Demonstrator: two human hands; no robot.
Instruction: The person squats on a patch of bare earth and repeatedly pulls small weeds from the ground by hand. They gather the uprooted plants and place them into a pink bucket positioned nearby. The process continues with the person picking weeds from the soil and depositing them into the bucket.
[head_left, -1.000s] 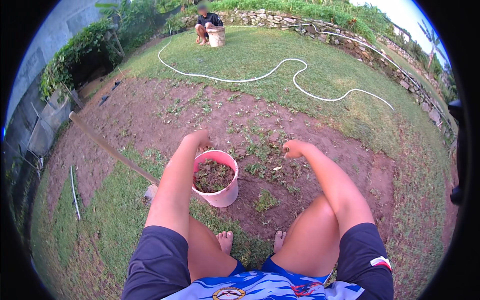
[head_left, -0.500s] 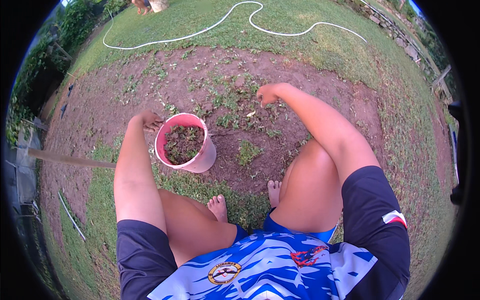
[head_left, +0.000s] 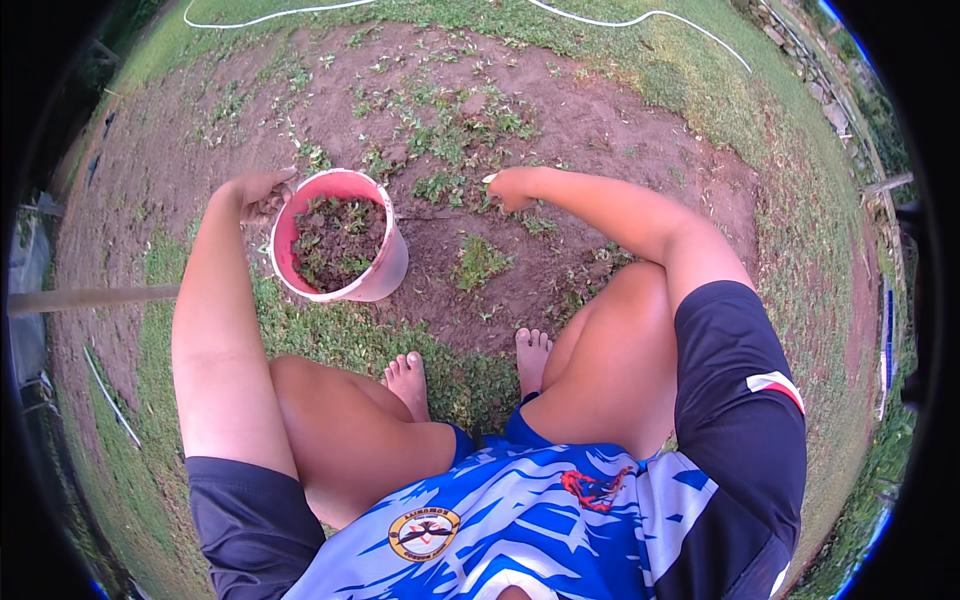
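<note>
The left hand is beside the rim of a pink bucket, fingers bent; whether they clamp it cannot be told. The right hand curls low over soil, its grip hidden (a pale leaf shows at the fingers). The bucket, holding dirt and weeds, stands ahead of the left foot, probably placed there for easy reach. A green clump sits between bucket and right hand. A pole disappears at the left forearm, likely crowding that side; a hose crosses grass beyond.
</note>
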